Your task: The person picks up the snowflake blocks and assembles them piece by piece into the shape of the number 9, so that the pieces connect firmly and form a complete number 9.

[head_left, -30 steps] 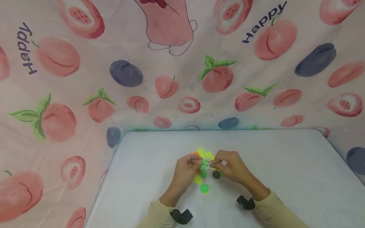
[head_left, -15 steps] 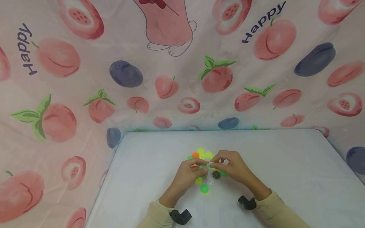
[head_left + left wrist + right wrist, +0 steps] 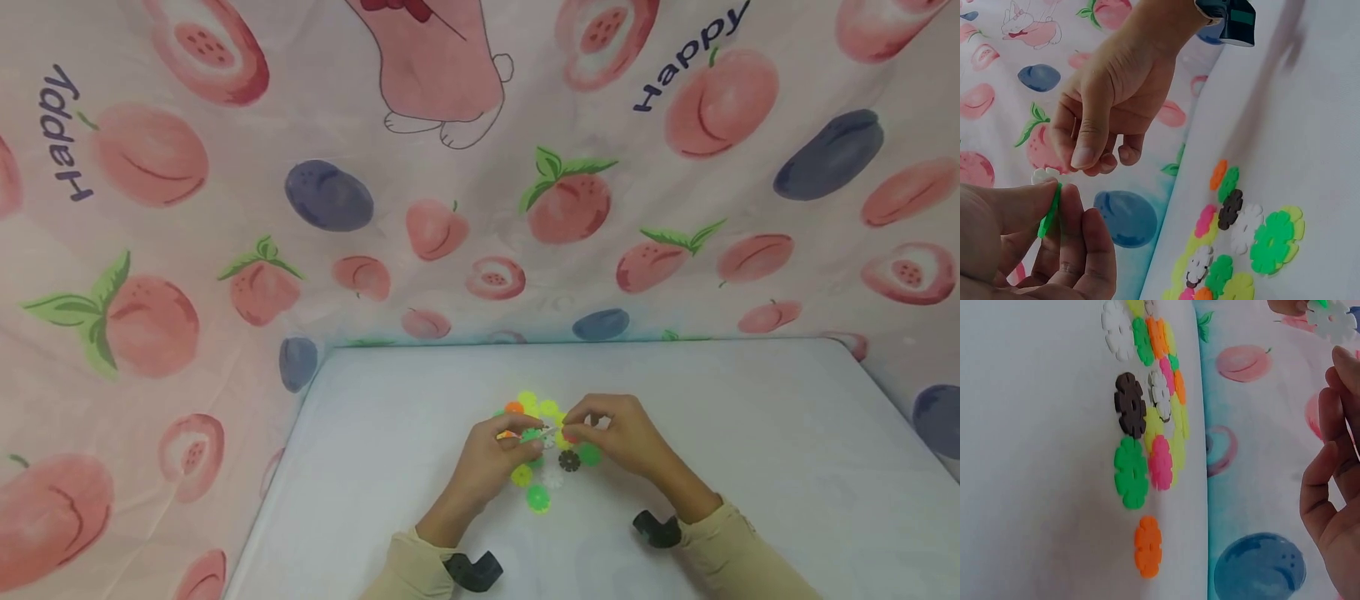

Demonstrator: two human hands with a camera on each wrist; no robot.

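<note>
r hand (image 3: pixel 621 432) now off white disc (image 3: pixel 1334 322), loosely curled; l hand (image 3: pixel 491 454) pinches it w/ green disc (image 3: pixel 1049 214).

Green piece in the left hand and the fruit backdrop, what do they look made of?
Green piece: probably plastic, smooth and fairly matte, judging by its thin, even edge and bright, uniform colour. Backdrop: looks like dull printed fabric, given its soft creases, though plastic sheeting is possible.

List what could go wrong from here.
Whether the white piece is locked to the green piece isn't clear; it could slip off. Only the left hand seems to hold the pair, so a weak pinch may drop both. Loose pieces lie crowded nearby; a fallen one might get mixed in.
</note>
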